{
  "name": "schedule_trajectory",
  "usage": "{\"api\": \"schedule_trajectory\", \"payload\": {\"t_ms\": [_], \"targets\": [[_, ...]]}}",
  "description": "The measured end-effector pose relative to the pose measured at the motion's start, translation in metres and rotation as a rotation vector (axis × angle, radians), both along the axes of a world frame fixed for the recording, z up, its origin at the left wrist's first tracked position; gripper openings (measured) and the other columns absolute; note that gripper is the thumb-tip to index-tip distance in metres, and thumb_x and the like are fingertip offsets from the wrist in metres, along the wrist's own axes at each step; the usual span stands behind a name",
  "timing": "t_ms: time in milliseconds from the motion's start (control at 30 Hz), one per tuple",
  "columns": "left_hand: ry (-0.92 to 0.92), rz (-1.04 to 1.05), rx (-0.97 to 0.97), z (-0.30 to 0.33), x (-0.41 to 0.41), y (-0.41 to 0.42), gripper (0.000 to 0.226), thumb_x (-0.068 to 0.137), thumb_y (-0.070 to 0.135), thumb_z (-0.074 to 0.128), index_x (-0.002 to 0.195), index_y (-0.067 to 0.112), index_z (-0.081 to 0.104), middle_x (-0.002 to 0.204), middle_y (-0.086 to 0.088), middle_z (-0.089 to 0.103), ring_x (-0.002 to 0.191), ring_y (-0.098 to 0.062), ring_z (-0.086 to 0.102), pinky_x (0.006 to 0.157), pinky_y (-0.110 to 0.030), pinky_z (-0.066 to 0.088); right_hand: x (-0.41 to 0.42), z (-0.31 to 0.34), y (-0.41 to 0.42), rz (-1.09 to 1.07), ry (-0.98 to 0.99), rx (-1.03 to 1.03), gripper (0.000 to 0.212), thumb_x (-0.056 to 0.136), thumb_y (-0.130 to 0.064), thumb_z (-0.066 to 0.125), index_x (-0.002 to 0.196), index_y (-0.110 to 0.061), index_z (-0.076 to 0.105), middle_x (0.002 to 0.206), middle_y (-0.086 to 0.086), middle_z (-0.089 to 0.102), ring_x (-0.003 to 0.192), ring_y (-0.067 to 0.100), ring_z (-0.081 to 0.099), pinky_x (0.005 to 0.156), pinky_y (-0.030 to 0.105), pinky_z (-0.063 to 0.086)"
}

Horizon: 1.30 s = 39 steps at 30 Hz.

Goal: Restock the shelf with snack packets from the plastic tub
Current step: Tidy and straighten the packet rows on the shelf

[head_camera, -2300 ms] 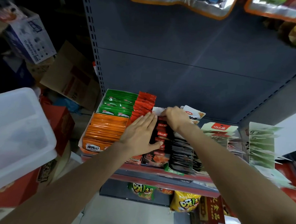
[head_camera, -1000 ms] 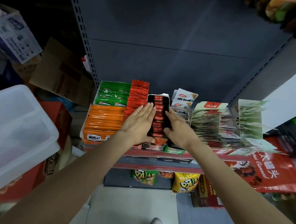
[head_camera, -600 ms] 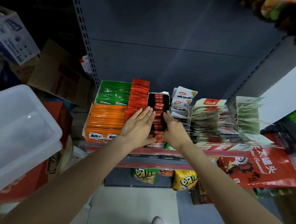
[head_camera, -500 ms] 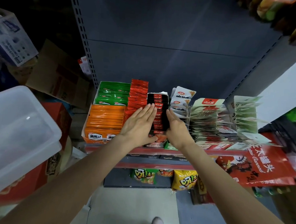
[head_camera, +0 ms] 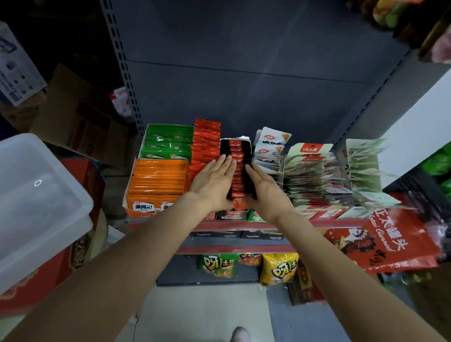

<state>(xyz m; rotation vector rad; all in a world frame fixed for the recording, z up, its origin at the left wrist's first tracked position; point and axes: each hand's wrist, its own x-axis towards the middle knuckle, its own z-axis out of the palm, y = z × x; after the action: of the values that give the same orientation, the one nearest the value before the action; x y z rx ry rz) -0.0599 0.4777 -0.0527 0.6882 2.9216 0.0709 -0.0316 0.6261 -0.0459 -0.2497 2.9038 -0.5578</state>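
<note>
I press my left hand and right hand, fingers straight, against both sides of the black-and-red snack packet row, squaring it on the red-edged metal shelf.

back panel: dark grey | floor: pale glossy tiles | light: dim

Right hand back — flanking black packets (row squared).
</note>
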Motion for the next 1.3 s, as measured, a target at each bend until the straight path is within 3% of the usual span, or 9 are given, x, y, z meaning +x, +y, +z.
{"api": "schedule_trajectory", "payload": {"t_ms": [100,200,300,400,533,733,900,1133,1300], "targets": [[0.031,-0.041,0.134,-0.005,0.024,0.002,0.100,0.083,0.050,0.061,0.151,0.012,-0.001,0.159,-0.003,-0.007,0.146,-0.016,-0.006,0.115,-0.029,-0.004,0.035,0.007,0.018,-0.164,0.279,-0.080,0.037,0.090,-0.009,0.052,0.127,-0.006,0.053,0.123,0.013,0.053,0.117,0.029,0.048,0.090,0.035,0.043],[0.064,-0.124,0.245,-0.006,0.039,0.014,0.082,0.088,0.033,0.061,0.150,0.015,0.012,0.159,-0.001,0.010,0.145,-0.016,0.009,0.116,-0.027,0.007,0.068,0.003,0.035,-0.259,0.355,-0.109,0.017,0.089,-0.006,0.051,0.100,-0.005,0.064,0.097,0.011,0.057,0.089,0.029,0.055,0.069,0.036,0.047],[0.088,-0.199,0.265,-0.005,0.042,0.031,0.067,0.091,0.029,0.058,0.147,0.015,0.024,0.153,-0.001,0.026,0.140,-0.017,0.023,0.114,-0.031,0.020,0.091,-0.014,0.043,-0.254,0.245,-0.034,0.022,0.090,-0.008,0.049,0.108,-0.006,0.062,0.102,0.011,0.057,0.090,0.030,0.057,0.066,0.036,0.047],[0.072,-0.224,0.242,-0.005,0.041,0.049,0.066,0.090,0.037,0.058,0.146,0.017,0.028,0.147,-0.001,0.036,0.135,-0.017,0.029,0.109,-0.031,0.024,0.099,-0.033,0.050,-0.197,0.098,0.071,0.040,0.090,-0.008,0.047,0.130,-0.005,0.050,0.124,0.012,0.052,0.114,0.031,0.051,0.088,0.040,0.047],[0.100,-0.181,0.203,-0.007,0.036,0.064,0.062,0.093,0.029,0.055,0.147,0.017,0.027,0.142,-0.003,0.039,0.131,-0.020,0.033,0.106,-0.032,0.027,0.092,-0.049,0.055,-0.079,-0.042,0.106,0.067,0.090,-0.008,0.047,0.150,-0.009,0.016,0.156,0.005,0.017,0.141,0.024,0.021,0.115,0.031,0.019],[0.152,-0.100,0.150,-0.014,0.031,0.073,0.051,0.095,0.012,0.049,0.144,0.015,0.035,0.139,-0.006,0.047,0.127,-0.022,0.040,0.106,-0.033,0.027,0.080,-0.070,0.054,-0.113,-0.084,0.082,0.078,0.087,-0.003,0.047,0.152,-0.015,0.004,0.159,0.000,0.006,0.144,0.021,0.013,0.116,0.032,0.021],[0.146,-0.095,0.121,-0.018,0.034,0.075,0.050,0.096,0.014,0.045,0.144,0.012,0.033,0.139,-0.007,0.045,0.127,-0.022,0.039,0.107,-0.032,0.025,0.071,-0.074,0.056,-0.103,0.046,0.172,0.067,0.091,-0.010,0.052,0.148,-0.013,0.017,0.152,0.003,0.020,0.135,0.022,0.026,0.108,0.036,0.037],[0.166,-0.060,0.114,-0.017,0.031,0.077,0.049,0.092,0.025,0.056,0.137,0.016,0.038,0.138,-0.005,0.046,0.126,-0.021,0.040,0.106,-0.032,0.027,0.064,-0.074,0.056,-0.080,0.103,0.116,0.054,0.086,-0.005,0.055,0.135,-0.011,0.033,0.139,0.005,0.035,0.124,0.023,0.038,0.102,0.034,0.040],[0.173,0.008,0.111,-0.017,0.025,0.086,0.048,0.094,0.023,0.053,0.138,0.012,0.037,0.133,-0.007,0.052,0.122,-0.023,0.045,0.103,-0.034,0.030,0.060,-0.073,0.060,-0.038,0.058,0.124,0.062,0.086,-0.002,0.052,0.142,-0.014,0.028,0.145,0.004,0.026,0.122,0.024,0.039,0.097,0.034,0.044]]}}
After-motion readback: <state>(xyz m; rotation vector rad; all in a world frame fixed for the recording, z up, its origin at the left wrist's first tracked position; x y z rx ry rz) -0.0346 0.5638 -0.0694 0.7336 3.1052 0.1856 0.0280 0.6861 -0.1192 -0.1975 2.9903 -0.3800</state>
